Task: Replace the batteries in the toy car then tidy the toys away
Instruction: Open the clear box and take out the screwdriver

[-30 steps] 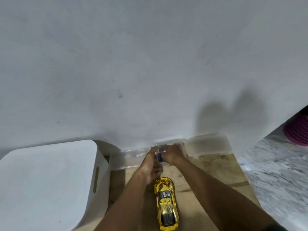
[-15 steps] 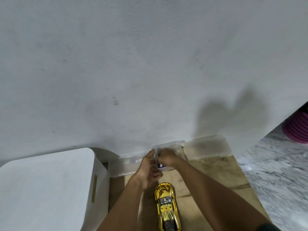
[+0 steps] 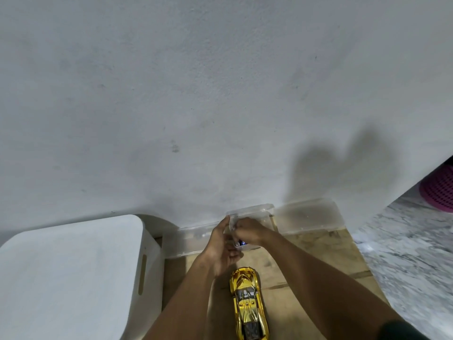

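A shiny gold toy car [image 3: 248,303] stands on its wheels on the wooden surface [image 3: 316,263], nose pointing to the wall. Just beyond it, both my hands meet at a small clear plastic box [image 3: 255,212] by the wall. My left hand [image 3: 220,249] grips its left side with the thumb up along the edge. My right hand [image 3: 248,231] closes over its front. Something blue and dark, perhaps batteries [image 3: 239,243], shows between my fingers. What else the box holds is hidden.
A large white storage bin [image 3: 73,271] with a slot handle stands at the left. Clear plastic trays sit against the white wall, one left [image 3: 191,239] and one right [image 3: 308,214] of my hands. At the far right are marbled floor [image 3: 411,253] and a pink basket [image 3: 438,192].
My hands have drawn the small clear box slightly up and toward me from the wall. The blue item now shows lower, between my fingers. The car has not moved.
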`<state>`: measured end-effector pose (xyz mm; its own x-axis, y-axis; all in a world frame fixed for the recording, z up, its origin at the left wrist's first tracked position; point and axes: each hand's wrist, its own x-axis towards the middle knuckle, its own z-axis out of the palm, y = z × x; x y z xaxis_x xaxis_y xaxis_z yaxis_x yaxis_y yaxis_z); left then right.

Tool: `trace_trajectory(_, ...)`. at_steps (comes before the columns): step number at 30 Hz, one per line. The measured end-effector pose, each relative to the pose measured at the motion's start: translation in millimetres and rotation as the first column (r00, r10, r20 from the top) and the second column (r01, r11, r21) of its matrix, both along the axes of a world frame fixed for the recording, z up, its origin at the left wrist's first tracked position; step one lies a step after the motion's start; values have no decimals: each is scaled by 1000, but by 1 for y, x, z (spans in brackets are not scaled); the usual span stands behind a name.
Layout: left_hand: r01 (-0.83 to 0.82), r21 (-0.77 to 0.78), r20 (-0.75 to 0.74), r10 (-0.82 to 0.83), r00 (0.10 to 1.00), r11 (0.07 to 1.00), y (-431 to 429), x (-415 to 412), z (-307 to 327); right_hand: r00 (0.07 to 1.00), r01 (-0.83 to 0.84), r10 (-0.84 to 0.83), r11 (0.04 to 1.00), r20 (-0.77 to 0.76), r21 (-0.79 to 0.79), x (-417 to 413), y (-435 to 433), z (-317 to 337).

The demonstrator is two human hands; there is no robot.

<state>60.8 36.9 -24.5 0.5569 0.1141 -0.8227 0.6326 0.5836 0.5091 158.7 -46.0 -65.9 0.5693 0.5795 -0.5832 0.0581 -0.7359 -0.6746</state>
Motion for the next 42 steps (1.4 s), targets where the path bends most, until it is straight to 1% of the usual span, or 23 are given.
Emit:
trace_trajectory(6,-32,-37,10,32,999,999,1,1,-2,999,-50,50,998,7,41,4,-9,0)
trace_trajectory(8,-34,-45,21,35,999,998,2,1,-3,997,-70,68,996,33,62,4,-11,0)
trace_trajectory(13,0,-6,19,0,1000,1000,3,2,-7,986,-140,129,985,108,102,3,-16,0)
trace_trajectory(17,11,3,7,-11,1000,1000,3,2,-7,980,-152,132,980,150,127,0,-16,-5)
trace_trajectory(20,-3,-3,9,3,1000,1000,3,3,-8,982,-124,102,984,160,130,0,-16,-7)
trace_trajectory(22,-15,-3,5,15,1000,1000,3,3,-10,985,-120,101,984,143,131,3,-17,-9)
trace_trajectory(24,-28,-5,-4,28,1000,1000,3,3,-11,989,-137,131,987,71,87,3,-18,-6)
trace_trajectory(26,-44,-13,-8,44,999,999,2,4,-10,991,-134,135,988,3,78,3,-18,-5)
trace_trajectory(30,-73,-25,-6,73,997,997,1,6,-8,979,-195,200,976,-38,93,0,-18,-2)
trace_trajectory(33,-86,-30,-10,86,996,996,1,6,-12,972,-228,233,969,-41,94,-2,-18,0)
trace_trajectory(36,-39,-6,18,39,999,999,0,4,-11,965,-257,260,963,-29,86,-3,-18,3)
trace_trajectory(39,34,53,60,-37,998,998,1,0,-13,979,-202,202,976,4,75,1,-19,4)
trace_trajectory(42,95,139,73,-106,992,986,-1,-3,-18,967,-252,249,966,47,55,5,-22,5)
